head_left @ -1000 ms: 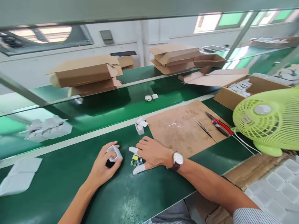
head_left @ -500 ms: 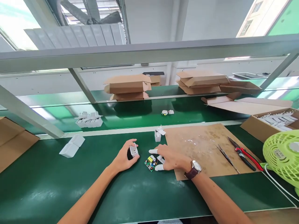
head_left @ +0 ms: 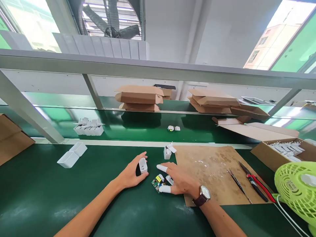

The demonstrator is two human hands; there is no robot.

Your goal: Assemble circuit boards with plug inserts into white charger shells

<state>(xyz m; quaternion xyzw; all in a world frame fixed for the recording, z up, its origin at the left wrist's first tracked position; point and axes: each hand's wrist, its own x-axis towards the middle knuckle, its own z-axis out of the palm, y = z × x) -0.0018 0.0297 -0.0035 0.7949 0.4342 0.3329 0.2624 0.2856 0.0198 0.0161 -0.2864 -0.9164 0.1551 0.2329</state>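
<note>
The bare left forearm slants up and inward from the bottom edge, its wrist nearly straight. The left hand curves into a C-shaped grip, fingers on the far side and thumb on the near side. The bare right forearm angles inward from the lower right, a round silver-cased watch with a dark brown strap circling its wrist. The right hand is palm down, its index finger and thumb spread apart, both tipped with smooth white finger covers. The two hands are apart.
</note>
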